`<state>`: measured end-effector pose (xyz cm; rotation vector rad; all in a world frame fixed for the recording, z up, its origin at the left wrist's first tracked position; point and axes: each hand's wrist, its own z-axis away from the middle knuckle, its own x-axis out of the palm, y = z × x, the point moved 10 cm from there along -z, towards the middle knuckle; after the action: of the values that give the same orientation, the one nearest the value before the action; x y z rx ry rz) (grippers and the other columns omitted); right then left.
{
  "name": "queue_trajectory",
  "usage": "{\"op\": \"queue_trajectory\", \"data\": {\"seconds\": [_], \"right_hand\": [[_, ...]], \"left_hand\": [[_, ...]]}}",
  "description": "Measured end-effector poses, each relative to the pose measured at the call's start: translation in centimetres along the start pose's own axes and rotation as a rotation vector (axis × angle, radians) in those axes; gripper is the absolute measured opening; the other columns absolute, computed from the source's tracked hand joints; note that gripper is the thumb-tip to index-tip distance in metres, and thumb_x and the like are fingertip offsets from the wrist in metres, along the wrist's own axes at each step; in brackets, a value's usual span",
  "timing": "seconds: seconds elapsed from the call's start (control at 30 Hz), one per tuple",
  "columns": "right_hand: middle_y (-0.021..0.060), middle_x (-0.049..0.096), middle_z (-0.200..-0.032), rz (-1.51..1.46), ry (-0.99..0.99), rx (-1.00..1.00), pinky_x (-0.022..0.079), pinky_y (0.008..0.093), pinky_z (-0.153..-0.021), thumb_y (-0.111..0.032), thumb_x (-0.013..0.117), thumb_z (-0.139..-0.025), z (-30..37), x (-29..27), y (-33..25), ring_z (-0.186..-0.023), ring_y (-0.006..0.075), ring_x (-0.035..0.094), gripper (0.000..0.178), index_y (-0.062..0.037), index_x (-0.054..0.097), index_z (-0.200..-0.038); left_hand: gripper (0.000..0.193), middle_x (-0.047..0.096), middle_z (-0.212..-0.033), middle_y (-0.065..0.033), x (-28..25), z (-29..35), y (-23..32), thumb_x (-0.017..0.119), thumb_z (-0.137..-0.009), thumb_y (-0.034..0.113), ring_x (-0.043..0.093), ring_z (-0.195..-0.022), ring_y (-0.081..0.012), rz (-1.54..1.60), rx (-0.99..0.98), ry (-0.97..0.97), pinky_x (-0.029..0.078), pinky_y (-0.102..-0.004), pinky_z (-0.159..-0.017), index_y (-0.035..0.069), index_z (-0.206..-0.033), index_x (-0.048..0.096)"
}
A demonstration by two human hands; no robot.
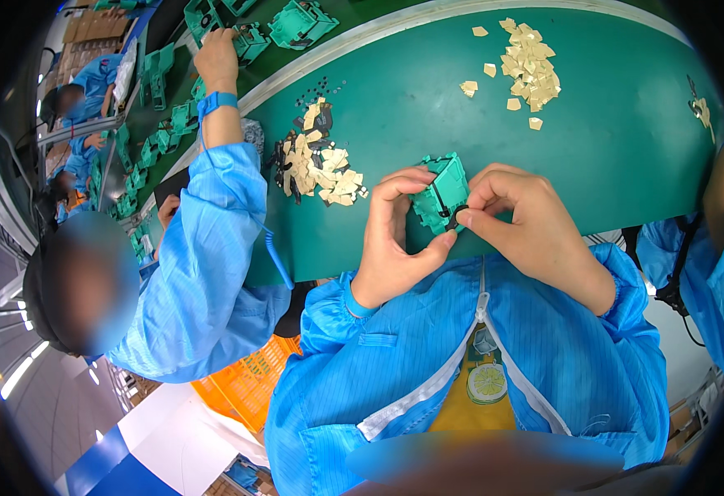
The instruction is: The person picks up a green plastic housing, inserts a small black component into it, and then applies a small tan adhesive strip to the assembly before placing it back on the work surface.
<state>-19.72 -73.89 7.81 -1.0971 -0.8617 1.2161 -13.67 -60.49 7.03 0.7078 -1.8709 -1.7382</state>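
Note:
A small boxy green plastic housing point(447, 186) is held near the table's front edge. My left hand point(389, 248) grips it from the left side, with the fingers behind and the thumb at its lower edge. A dark strip runs down the face of the housing. At the lower right corner, the thumb and forefinger of my right hand point(529, 217) pinch a small black piece point(459, 214) against the housing. Part of that piece is covered by my fingertips.
Cream-coloured flat pieces point(531, 66) lie heaped at the back. Another heap point(321, 169), mixed with black bits, lies to the left. Beside me a co-worker's hand point(217, 59) reaches toward green housings point(300, 25) beyond the raised edge. An orange crate point(250, 382) stands below.

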Motion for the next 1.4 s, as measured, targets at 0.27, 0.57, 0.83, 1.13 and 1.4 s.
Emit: {"op": "queue_trajectory", "data": {"seconds": [0.27, 0.57, 0.83, 1.13, 1.4], "right_hand": [[0.0084, 0.064, -0.087, -0.203, 0.019, 0.047, 0.054, 0.0297, -0.071, -0.001, 0.071, -0.089, -1.0, -0.2, 1.6, -0.079, 0.0141, 0.066, 0.023, 0.0010, 0.054, -0.104], [0.0045, 0.067, -0.097, -0.643, -0.099, -0.045, 0.050, 0.0254, -0.079, -0.003, 0.069, -0.094, -2.6, 0.2, 0.7, -0.089, 0.0108, 0.064, 0.029, -0.0069, 0.048, -0.114], [0.0034, 0.065, -0.100, -0.052, 0.036, -0.149, 0.051, 0.0272, -0.075, -0.009, 0.079, -0.088, -3.2, -2.7, -1.2, -0.092, 0.0121, 0.064, 0.039, -0.0023, 0.052, -0.116], [0.0138, 0.069, -0.113, -0.128, 1.036, -0.346, 0.052, 0.0307, -0.085, -0.022, 0.072, -0.094, -8.3, -33.1, -0.2, -0.096, 0.0183, 0.065, 0.052, 0.0070, 0.056, -0.134], [0.0126, 0.072, -0.105, -0.058, 1.096, -0.246, 0.055, 0.0308, -0.076, -0.021, 0.073, -0.094, -13.4, -38.2, 4.1, -0.088, 0.0176, 0.068, 0.037, 0.0062, 0.067, -0.118]], "left_hand": [[0.070, 0.046, -0.136, -0.0148, -0.2, -0.2, 0.1, 0.074, -0.072, -0.011, 0.041, -0.137, -0.0309, 0.044, 0.032, 0.025, 0.031, -0.0513, -0.117, 0.008, -0.131, 0.042], [0.080, 0.041, -0.149, -0.0195, 0.2, -2.0, 2.8, 0.081, -0.074, -0.003, 0.043, -0.139, -0.0313, 0.000, 0.092, -0.026, 0.035, -0.0522, -0.114, 0.007, -0.141, 0.038], [0.082, 0.040, -0.152, -0.0261, 0.3, -2.8, 5.4, 0.087, -0.076, 0.011, 0.045, -0.138, -0.0410, -0.543, 0.316, 0.031, 0.039, -0.0472, -0.113, 0.005, -0.143, 0.041], [0.061, 0.047, -0.146, -0.0175, -4.4, -0.9, 3.7, 0.073, -0.085, -0.001, 0.055, -0.128, -0.0309, -0.507, 0.147, 0.247, 0.046, -0.0419, -0.107, 0.002, -0.139, 0.045], [0.046, 0.056, -0.135, -0.0169, -4.8, 0.5, 3.5, 0.073, -0.087, 0.004, 0.063, -0.110, -0.0262, -0.552, 0.089, 0.304, 0.048, -0.0381, -0.095, 0.001, -0.129, 0.053]]}}
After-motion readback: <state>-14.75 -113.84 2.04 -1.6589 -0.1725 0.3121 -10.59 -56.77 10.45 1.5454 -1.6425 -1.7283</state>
